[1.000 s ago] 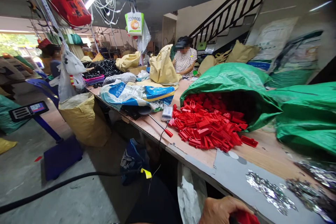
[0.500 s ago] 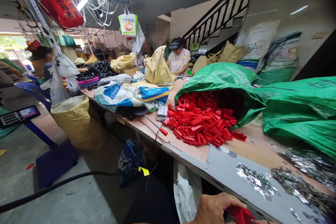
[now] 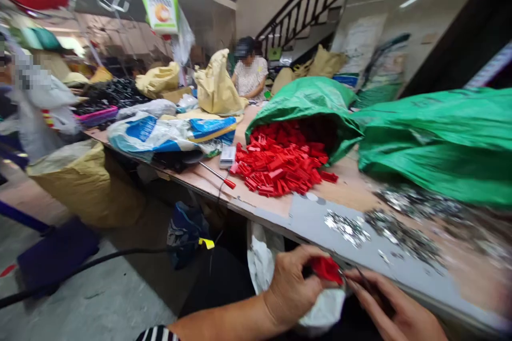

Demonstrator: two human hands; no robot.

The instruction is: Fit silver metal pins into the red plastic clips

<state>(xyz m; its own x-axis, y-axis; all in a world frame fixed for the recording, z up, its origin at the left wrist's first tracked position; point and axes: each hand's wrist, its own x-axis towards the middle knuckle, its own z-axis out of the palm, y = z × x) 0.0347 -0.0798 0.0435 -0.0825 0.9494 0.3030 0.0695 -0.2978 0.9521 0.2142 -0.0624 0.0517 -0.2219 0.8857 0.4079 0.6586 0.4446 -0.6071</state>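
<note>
My left hand [image 3: 294,287] is closed around a red plastic piece [image 3: 327,269], held just off the table's front edge. Close by on its right, my right hand [image 3: 390,303] pinches a small shiny metal piece [image 3: 343,274] against the end of the red one. Blur hides its exact shape, and a thin dark line shows between the right fingers. Similar red plastic pieces [image 3: 276,165] spill in a heap from a green sack [image 3: 304,98]. Small silvery metal pieces [image 3: 347,227] lie in piles on a grey sheet [image 3: 308,213] beyond my hands.
A second green sack [image 3: 436,138] lies at the right. A red-handled rod [image 3: 218,175] rests near the table edge beside a blue-white bag [image 3: 160,136]. Below the edge hangs a white sack [image 3: 260,258]. Across the table sits another person [image 3: 250,74]. A dark cable [image 3: 120,256] crosses the floor.
The view has swung right and down, so the scene sits further left. Both hands have come up into view with the red piece, and the right hand now shows clearly at its end.
</note>
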